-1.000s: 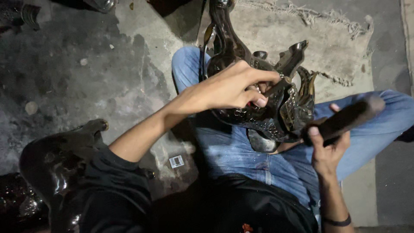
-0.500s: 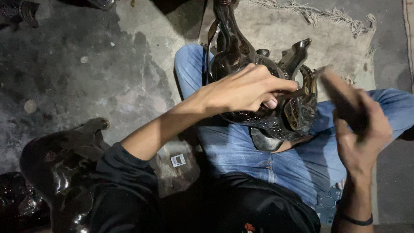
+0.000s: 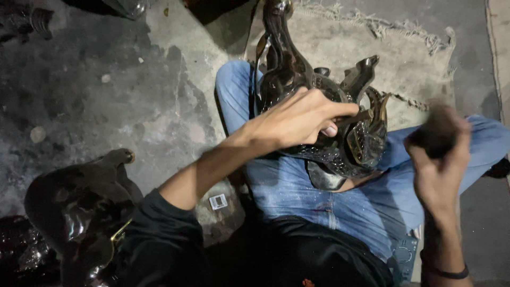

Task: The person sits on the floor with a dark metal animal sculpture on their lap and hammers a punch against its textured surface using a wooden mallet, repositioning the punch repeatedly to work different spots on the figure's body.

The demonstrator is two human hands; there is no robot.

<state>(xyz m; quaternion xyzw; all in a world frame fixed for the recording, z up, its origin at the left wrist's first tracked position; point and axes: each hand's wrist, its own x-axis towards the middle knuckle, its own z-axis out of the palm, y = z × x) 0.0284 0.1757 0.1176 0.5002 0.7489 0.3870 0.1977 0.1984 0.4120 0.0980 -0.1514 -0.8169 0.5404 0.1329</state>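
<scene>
Right hand (image 3: pixel 438 159) has swung up and in since half a second ago; it is blurred now, raised beside the ornate figure, and the dark tool (image 3: pixel 436 133) in it points up where it lay flatter a full second back. Fingers look clenched round that dark tool, but blur hides the tool's exact shape and the grip detail. A dark band sits on that wrist.

Left hand (image 3: pixel 300 119) has barely shifted. It reaches across from the left, forearm bare, black sleeve pushed up. Its fingers (image 3: pixel 332 111) are curled and pinching a slim light-coloured tool (image 3: pixel 356 117) whose tip presses into the dark metal figurine (image 3: pixel 324 111), just beyond the fingertips. Thumb lies beneath, nail showing.

Figurine: dark, glossy, ornate metalwork with a long curved neck running away from the fingers toward the top edge, pierced openwork and upswept fin-like parts on the side nearest the right hand. It rests on the person's lap, on the blue jeans (image 3: pixel 319 196), under the left palm and touching it. Right hand is near it, not clearly touching.

Behind the left elbow, well apart from both hands, another dark glossy metal piece (image 3: pixel 79 202) lies on the stained concrete floor (image 3: pixel 106 95). A frayed pale mat (image 3: pixel 414 58) lies beyond the figurine.
</scene>
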